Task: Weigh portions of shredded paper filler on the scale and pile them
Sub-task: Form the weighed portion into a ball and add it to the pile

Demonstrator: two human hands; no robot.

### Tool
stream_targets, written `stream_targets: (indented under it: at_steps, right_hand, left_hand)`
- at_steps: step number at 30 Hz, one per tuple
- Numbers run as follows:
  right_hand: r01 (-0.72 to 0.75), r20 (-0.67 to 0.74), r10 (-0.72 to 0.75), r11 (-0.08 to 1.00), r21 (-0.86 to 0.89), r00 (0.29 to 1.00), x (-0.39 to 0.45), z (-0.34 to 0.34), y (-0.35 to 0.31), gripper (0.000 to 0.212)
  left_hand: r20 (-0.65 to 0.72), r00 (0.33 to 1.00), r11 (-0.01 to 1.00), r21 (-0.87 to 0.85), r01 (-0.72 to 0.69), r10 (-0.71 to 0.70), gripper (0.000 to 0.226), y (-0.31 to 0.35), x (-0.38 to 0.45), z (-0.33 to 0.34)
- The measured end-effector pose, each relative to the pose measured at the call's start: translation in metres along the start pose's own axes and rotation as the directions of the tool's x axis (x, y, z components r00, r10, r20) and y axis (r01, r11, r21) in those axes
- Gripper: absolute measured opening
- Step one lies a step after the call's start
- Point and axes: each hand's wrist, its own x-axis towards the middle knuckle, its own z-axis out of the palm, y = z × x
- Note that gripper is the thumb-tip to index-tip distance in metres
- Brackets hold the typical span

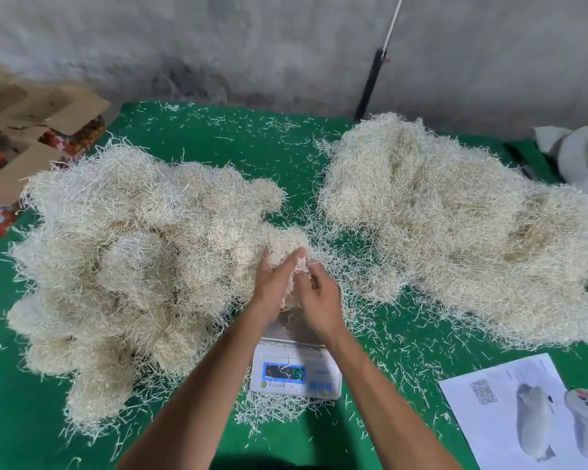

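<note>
A small white digital scale [296, 371] sits on the green table [21, 418] near the front middle, its display lit. Just above its pan, my left hand [272, 283] and my right hand [319, 296] cup a clump of cream shredded paper [287, 242] between them, fingers curled round it. To the left lies a big heap of rounded shredded-paper portions [123, 266]. A looser, flatter mass of shredded paper [455, 225] spreads over the right side.
Loose shreds litter the green cloth around the scale. A printed sheet with a QR code [523, 412] lies at the front right. Open cardboard boxes [31, 130] stand off the table's left edge. A white bag [581, 154] sits far right, a grey wall behind.
</note>
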Motion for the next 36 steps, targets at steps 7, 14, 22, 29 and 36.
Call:
stream_targets:
  at_steps: [7,14,22,29,36]
  right_hand:
    - [-0.147,-0.064,0.148,0.989,0.023,0.987,0.028,-0.03,-0.037,0.052]
    - [-0.356,0.141,0.351,0.935,0.007,0.926,0.066,-0.074,-0.046,0.034]
    - [-0.299,-0.153,0.355,0.906,0.301,0.922,0.083,-0.102,-0.04,0.022]
    - [-0.293,0.403,0.257,0.955,0.031,0.879,0.044,-0.056,-0.035,0.029]
    - [-0.278,-0.204,0.293,0.956,0.096,0.934,0.078,-0.111,-0.029,0.019]
  left_hand:
    - [0.015,0.995,0.985,0.144,0.099,-0.102,0.1,0.022,0.017,-0.019]
    - [0.071,0.993,0.927,0.37,0.062,-0.094,0.088,0.019,0.016,-0.042]
    - [0.02,0.998,0.961,0.269,0.059,-0.067,0.051,0.026,-0.006,-0.072]
    - [0.02,0.994,0.944,0.317,0.093,-0.104,0.094,0.03,-0.006,-0.057]
    - [-0.048,0.997,0.939,0.335,0.079,-0.066,0.103,0.041,-0.015,-0.071]
